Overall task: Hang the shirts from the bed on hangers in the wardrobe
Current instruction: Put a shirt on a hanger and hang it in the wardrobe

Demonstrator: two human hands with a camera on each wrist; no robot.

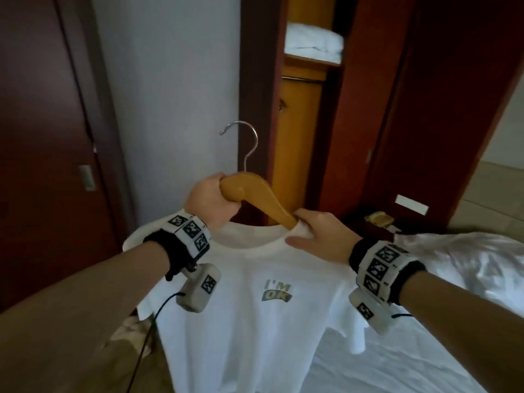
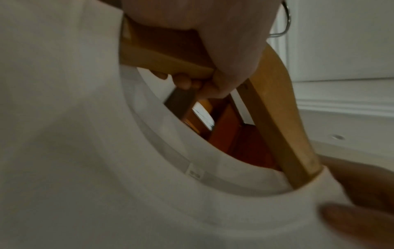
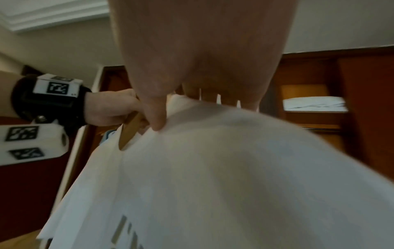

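Observation:
A white T-shirt [image 1: 255, 321] printed "I'M OK" hangs in front of me over the bed. A wooden hanger [image 1: 255, 194] with a metal hook [image 1: 246, 137] sticks out of its neck opening. My left hand [image 1: 211, 204] grips the hanger's left arm. My right hand [image 1: 314, 236] pinches the collar [image 1: 297, 231] where the hanger's right arm goes into the shirt. In the left wrist view the hanger [image 2: 283, 134] crosses the neck hole of the shirt [image 2: 106, 168]. In the right wrist view my right hand's thumb [image 3: 155, 118] presses the shirt [image 3: 213, 168] beside the hanger [image 3: 127, 134].
The wardrobe [image 1: 303, 123] stands open straight ahead, with a rail [image 1: 303, 78] and folded white linen [image 1: 312, 41] on its top shelf. A dark door [image 1: 42, 137] is at the left. The bed [image 1: 425, 350] with a white sheet lies below and right.

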